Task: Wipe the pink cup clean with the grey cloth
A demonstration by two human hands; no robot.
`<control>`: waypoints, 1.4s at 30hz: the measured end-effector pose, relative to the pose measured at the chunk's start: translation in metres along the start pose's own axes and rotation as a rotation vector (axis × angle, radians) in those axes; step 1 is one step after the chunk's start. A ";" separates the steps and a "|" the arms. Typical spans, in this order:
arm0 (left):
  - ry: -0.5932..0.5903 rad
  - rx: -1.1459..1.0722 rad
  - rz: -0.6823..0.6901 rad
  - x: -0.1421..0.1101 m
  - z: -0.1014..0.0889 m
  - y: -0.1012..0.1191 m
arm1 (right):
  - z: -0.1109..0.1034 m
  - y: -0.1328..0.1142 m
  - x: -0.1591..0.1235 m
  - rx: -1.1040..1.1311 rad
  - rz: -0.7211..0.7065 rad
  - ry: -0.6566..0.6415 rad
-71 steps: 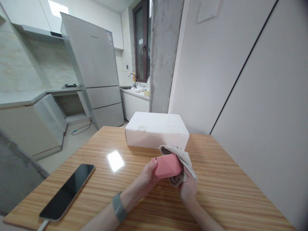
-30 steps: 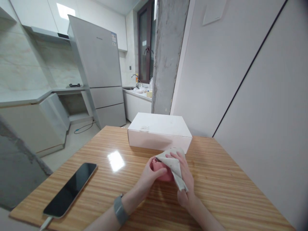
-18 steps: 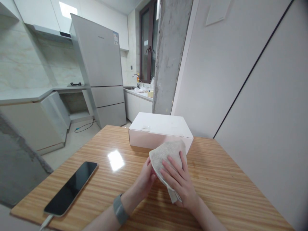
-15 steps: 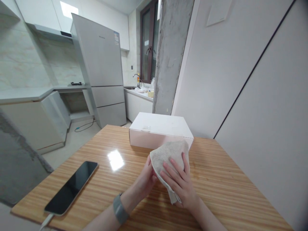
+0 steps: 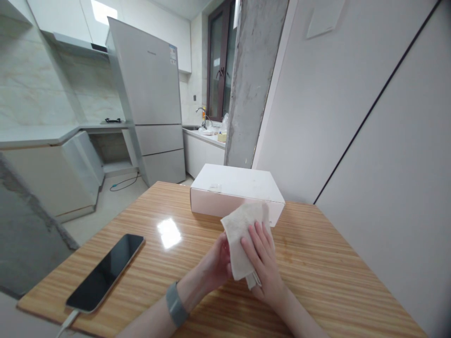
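A folded beige cloth [image 5: 241,256] is held up over the table, in front of the white box. My right hand [image 5: 264,263] lies over the cloth's right side, its fingers pressed along it and its thumb underneath. At the cloth's left edge is my left hand [image 5: 216,263], with a grey band on the wrist. Its fingers are curled and partly hidden behind the cloth, closed round something I cannot make out.
The closed white box [image 5: 237,183] sits at the far side of the wood-grain table [image 5: 334,277]. A phone [image 5: 105,274] with a white cable [image 5: 66,324] lies at the left. Beyond stand a fridge [image 5: 151,89] and kitchen counters; a white wall [image 5: 352,103] rises at the right.
My right hand has slid slightly over the cloth, its fingers now closer together and pointing more upward. The cloth looks narrower and turned, showing more of my left hand.
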State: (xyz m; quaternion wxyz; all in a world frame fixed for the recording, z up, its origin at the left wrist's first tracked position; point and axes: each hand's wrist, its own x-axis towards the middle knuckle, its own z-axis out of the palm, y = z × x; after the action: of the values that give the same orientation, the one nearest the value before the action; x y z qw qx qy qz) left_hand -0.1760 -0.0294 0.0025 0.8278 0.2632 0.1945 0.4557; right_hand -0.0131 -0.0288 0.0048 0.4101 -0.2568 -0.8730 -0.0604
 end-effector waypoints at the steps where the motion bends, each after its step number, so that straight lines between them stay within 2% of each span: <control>1: -0.010 0.004 -0.009 -0.001 0.001 0.001 | -0.001 -0.001 0.001 0.065 0.080 0.032; 4: -0.027 0.015 -0.023 -0.001 0.002 0.002 | -0.005 -0.005 0.005 0.239 0.256 0.080; 11: 0.010 0.002 -0.089 -0.002 0.001 0.002 | -0.002 -0.001 0.009 0.537 0.523 0.228; 14: 0.037 0.044 -0.129 0.000 0.001 0.000 | 0.002 0.004 0.008 0.705 0.646 0.221; 17: 0.034 -0.014 -0.071 0.004 0.004 -0.001 | 0.005 0.005 0.008 0.802 0.714 0.196; 19: 0.040 -0.087 -0.005 0.005 0.007 -0.002 | 0.005 0.002 0.009 0.791 0.705 0.173; 22: 0.069 -0.136 0.007 0.005 0.010 -0.002 | 0.002 -0.007 0.011 0.667 0.631 0.134; 26: 0.084 -0.121 -0.006 0.000 0.006 0.000 | -0.008 -0.016 0.012 0.482 0.437 0.019; 29: 0.053 -0.128 -0.021 -0.002 0.001 0.003 | -0.010 -0.017 0.010 0.400 0.266 -0.064; 31: 0.028 -0.125 -0.031 -0.002 0.000 0.004 | -0.007 -0.016 0.008 0.377 0.245 -0.075; 33: 0.019 -0.082 -0.043 -0.002 0.003 0.006 | -0.004 -0.016 0.008 0.392 0.311 -0.036; 36: -0.012 0.019 -0.013 -0.006 0.011 0.008 | 0.000 -0.015 0.010 0.482 0.495 0.061; 39: -0.030 0.121 0.053 -0.011 0.017 0.009 | 0.002 -0.012 0.010 0.657 0.698 0.153; 42: 0.010 0.206 0.098 -0.013 0.016 0.009 | 0.006 -0.004 0.007 0.894 0.920 0.288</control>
State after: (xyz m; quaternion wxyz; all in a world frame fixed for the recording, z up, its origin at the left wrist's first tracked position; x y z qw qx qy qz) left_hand -0.1788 -0.0406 0.0216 0.7720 0.3539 0.2313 0.4747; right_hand -0.0230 -0.0275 0.0070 0.5740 -0.3981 -0.5516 0.4557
